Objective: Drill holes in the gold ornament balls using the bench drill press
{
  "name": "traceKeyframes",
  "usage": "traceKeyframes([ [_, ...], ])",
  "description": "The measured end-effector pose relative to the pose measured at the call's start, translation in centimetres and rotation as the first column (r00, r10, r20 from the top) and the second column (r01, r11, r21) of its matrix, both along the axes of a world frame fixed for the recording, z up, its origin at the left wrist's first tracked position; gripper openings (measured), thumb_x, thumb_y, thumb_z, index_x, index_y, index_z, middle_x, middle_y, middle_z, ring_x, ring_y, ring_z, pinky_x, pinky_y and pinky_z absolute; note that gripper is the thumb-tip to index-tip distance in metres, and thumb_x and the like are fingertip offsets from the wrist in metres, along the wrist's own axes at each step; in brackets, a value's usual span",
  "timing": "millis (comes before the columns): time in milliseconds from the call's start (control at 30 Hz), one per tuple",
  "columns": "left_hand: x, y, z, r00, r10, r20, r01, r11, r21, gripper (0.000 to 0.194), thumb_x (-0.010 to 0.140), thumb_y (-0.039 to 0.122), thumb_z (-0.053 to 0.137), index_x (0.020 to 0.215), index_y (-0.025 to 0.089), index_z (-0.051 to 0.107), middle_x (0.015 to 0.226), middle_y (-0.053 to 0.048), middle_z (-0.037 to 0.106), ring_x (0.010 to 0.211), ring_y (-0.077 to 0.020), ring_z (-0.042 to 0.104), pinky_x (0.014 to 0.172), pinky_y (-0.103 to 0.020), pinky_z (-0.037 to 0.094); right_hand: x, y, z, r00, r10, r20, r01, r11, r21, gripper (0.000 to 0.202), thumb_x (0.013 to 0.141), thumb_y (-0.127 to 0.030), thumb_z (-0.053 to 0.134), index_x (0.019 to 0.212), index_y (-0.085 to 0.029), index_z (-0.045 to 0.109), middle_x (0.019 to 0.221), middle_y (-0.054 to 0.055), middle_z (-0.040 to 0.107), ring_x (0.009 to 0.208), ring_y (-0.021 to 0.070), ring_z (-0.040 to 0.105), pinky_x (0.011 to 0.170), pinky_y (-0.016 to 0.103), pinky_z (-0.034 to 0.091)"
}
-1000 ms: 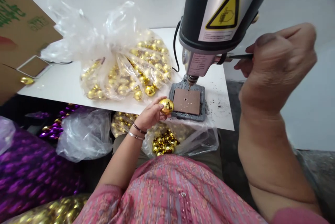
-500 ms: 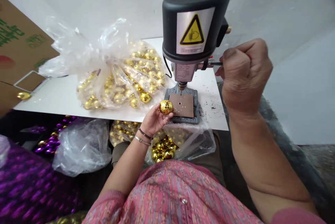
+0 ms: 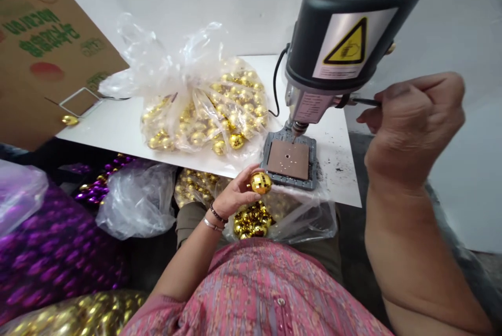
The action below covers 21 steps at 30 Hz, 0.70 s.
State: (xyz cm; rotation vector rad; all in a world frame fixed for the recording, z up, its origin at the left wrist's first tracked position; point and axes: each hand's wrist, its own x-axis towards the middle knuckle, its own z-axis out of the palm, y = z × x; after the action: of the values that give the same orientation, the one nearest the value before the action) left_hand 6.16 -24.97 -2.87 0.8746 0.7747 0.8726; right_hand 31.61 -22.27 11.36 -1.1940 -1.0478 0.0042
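Observation:
My left hand (image 3: 237, 193) holds a gold mirrored ball ornament (image 3: 261, 183) between thumb and fingers, just in front of the drill press base (image 3: 312, 174). On that base lies a brown square plate (image 3: 288, 159) with a small hole and light specks. My right hand (image 3: 418, 121) is closed round the lever (image 3: 366, 101) on the side of the drill press (image 3: 353, 27). The drill bit (image 3: 294, 140) points down above the back of the plate, apart from the ball. Below my left hand, an open plastic bag of gold balls (image 3: 253, 221) rests on my lap.
A clear bag of gold balls (image 3: 204, 121) sits on the white table (image 3: 117, 140). At the left stands a cardboard box (image 3: 43, 48), with one gold ball (image 3: 70, 120) by it. Purple balls in a bag (image 3: 50, 252) and a crumpled plastic bag (image 3: 137, 202) lie below. Dark shavings (image 3: 333, 160) dot the table.
My left hand has drawn the gold ball back from the plate's edge, toward my lap. My right hand stays on the lever. The view has shifted and tilted.

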Motion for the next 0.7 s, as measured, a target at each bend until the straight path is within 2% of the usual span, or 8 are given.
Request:
traceKeyframes([
  [133,-1.7,-1.4,-2.2,0.990,0.117,-0.085,-0.124,0.989,-0.086,0.065,0.055,0.015,0.090,0.116,0.022,0.071,0.106,-0.005,0.071,0.092,-0.0158,0.063,0.086,-0.027,0.049,-0.4,-0.1,0.3,1.000,-0.001,-0.023,0.001,1.000,0.013,0.010,0.084,-0.023,0.048,0.077,-0.016,0.048,0.060,-0.008,0.048,0.049,0.0013,0.049,0.055,0.025,0.035],
  [233,-2.3,-2.3,-2.9,0.977,0.170,-0.131,-0.185,0.976,-0.118,0.062,0.062,0.023,0.089,0.120,0.021,0.067,0.095,-0.002,0.070,0.084,-0.0136,0.063,0.079,-0.026,0.049,-0.6,-0.1,0.4,0.999,-0.011,-0.035,0.011,1.000,0.005,0.008,0.083,-0.020,0.045,0.077,-0.017,0.049,0.057,-0.009,0.044,0.049,0.0007,0.048,0.057,0.027,0.034],
  [300,-2.1,-2.6,-2.5,0.989,0.134,-0.061,-0.143,0.974,-0.178,0.064,0.068,0.033,0.086,0.127,0.024,0.062,0.095,-0.002,0.069,0.083,-0.0153,0.065,0.070,-0.025,0.049,-0.5,-0.1,0.2,0.999,-0.002,-0.038,0.003,1.000,0.020,0.008,0.083,-0.021,0.046,0.077,-0.016,0.048,0.058,-0.009,0.044,0.048,0.0007,0.047,0.056,0.026,0.032],
  [400,-1.0,-2.6,-1.4,0.987,0.046,0.156,-0.003,0.965,-0.264,0.067,0.073,0.045,0.081,0.133,0.030,0.055,0.096,-0.003,0.068,0.082,-0.0190,0.069,0.056,-0.021,0.044,-0.3,0.1,0.0,1.000,-0.007,-0.010,0.008,0.999,0.032,0.013,0.083,-0.027,0.048,0.077,-0.016,0.045,0.064,-0.007,0.048,0.049,0.0010,0.047,0.055,0.024,0.033],
  [467,-0.3,-2.4,-0.7,0.967,0.028,0.254,0.049,0.956,-0.290,0.061,0.077,0.053,0.076,0.130,0.033,0.056,0.097,-0.003,0.068,0.083,-0.0192,0.070,0.055,-0.021,0.043,-0.1,0.3,-0.2,1.000,-0.011,0.007,0.011,1.000,0.020,0.016,0.084,-0.030,0.048,0.079,-0.016,0.044,0.067,-0.006,0.050,0.052,0.0017,0.047,0.056,0.023,0.036],
  [567,0.4,-2.3,-0.1,0.949,0.062,0.309,0.043,0.946,-0.322,0.051,0.083,0.064,0.064,0.124,0.034,0.061,0.105,-0.005,0.069,0.091,-0.0217,0.070,0.063,-0.027,0.049,0.2,0.4,-0.5,1.000,0.013,0.022,-0.013,1.000,0.010,0.017,0.085,-0.032,0.047,0.080,-0.016,0.046,0.070,-0.004,0.052,0.058,0.0028,0.047,0.058,0.022,0.038],
  [633,0.6,-2.2,0.2,0.948,0.083,0.309,0.033,0.935,-0.353,0.045,0.086,0.058,0.063,0.124,0.034,0.061,0.109,-0.005,0.069,0.096,-0.0232,0.069,0.068,-0.030,0.052,0.3,0.4,-0.6,0.999,0.023,0.031,-0.024,1.000,0.006,0.019,0.086,-0.034,0.048,0.080,-0.016,0.046,0.071,-0.004,0.051,0.060,0.0032,0.047,0.058,0.021,0.037],
  [700,0.7,-2.3,0.4,0.944,0.104,0.312,0.030,0.917,-0.397,0.046,0.085,0.044,0.067,0.129,0.034,0.059,0.109,-0.005,0.070,0.097,-0.0223,0.069,0.071,-0.030,0.053,0.4,0.3,-0.7,0.999,0.025,0.040,-0.025,1.000,0.004,0.022,0.087,-0.036,0.049,0.080,-0.016,0.046,0.071,-0.004,0.049,0.061,0.0030,0.045,0.058,0.020,0.036],
])
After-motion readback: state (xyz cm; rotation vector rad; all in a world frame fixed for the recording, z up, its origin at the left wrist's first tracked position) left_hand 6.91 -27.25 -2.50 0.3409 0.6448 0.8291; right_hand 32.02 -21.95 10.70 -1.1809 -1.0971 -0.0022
